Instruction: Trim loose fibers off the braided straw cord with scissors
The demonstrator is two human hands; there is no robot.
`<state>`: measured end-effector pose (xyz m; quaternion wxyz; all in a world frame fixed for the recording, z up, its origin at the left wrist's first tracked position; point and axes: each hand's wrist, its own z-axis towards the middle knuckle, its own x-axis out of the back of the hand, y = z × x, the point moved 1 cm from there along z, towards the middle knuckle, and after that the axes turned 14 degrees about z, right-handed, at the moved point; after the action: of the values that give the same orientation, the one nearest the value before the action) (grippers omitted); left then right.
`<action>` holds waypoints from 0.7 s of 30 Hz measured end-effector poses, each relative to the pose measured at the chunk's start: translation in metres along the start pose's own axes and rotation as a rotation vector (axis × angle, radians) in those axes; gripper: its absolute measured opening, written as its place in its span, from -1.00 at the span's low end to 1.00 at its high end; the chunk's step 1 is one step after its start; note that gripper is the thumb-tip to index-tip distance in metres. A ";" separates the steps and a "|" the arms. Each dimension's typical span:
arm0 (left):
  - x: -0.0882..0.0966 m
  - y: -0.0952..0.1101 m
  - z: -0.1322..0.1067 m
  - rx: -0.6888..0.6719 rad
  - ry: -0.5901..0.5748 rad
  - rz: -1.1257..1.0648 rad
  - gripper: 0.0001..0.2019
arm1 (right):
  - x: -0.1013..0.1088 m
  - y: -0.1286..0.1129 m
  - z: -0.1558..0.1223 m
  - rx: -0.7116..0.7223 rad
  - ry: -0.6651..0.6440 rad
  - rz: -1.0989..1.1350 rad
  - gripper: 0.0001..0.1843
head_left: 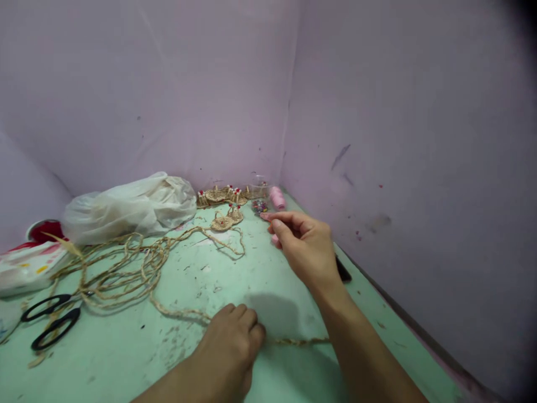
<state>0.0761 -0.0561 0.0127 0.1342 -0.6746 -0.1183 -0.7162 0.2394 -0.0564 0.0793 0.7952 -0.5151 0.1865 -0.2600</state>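
My left hand (235, 341) is closed over a braided straw cord (178, 310) near the front of the table. The cord runs out from its right side and passes behind my right forearm. My right hand (308, 243) is raised further back, thumb and forefinger pinched on a small pink piece (265, 216) whose kind I cannot make out. Just beyond those fingertips are a clear container of coloured beads (260, 207) and a pink thread spool (277, 198). Another small pink thing (276, 240) is partly hidden behind my right hand.
Loose coils of cord spread over the green table (235, 280) at left, beside black-handled scissors (56, 319). A white plastic bag (134, 207) lies at the back. Woven straw pieces with red beads (226, 218) sit near the wall. A dark flat object (343, 270) rests by the right edge.
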 end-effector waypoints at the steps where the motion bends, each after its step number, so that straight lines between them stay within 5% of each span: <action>1: 0.000 -0.009 -0.001 0.092 0.047 -0.050 -0.85 | -0.001 -0.002 -0.001 -0.005 0.000 0.013 -0.76; 5: 0.012 -0.058 -0.022 0.692 0.291 -0.350 -0.79 | -0.012 -0.007 -0.007 -0.056 0.025 0.101 -0.81; 8: 0.015 -0.079 -0.043 0.971 0.386 -0.477 -0.76 | -0.033 0.006 -0.018 -0.247 -0.064 0.222 -0.81; 13: -0.009 -0.073 -0.055 0.918 0.353 -0.649 -0.76 | -0.069 0.049 -0.041 -0.733 -0.191 0.548 -0.69; 21: -0.025 -0.062 -0.050 0.835 0.203 -0.683 -0.68 | -0.074 0.065 -0.050 -0.825 -0.238 0.622 -0.63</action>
<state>0.0086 -0.0144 -0.0148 0.1610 -0.4147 -0.5911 -0.6728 0.1667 -0.0263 0.0022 0.5819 -0.7313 0.3257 0.1435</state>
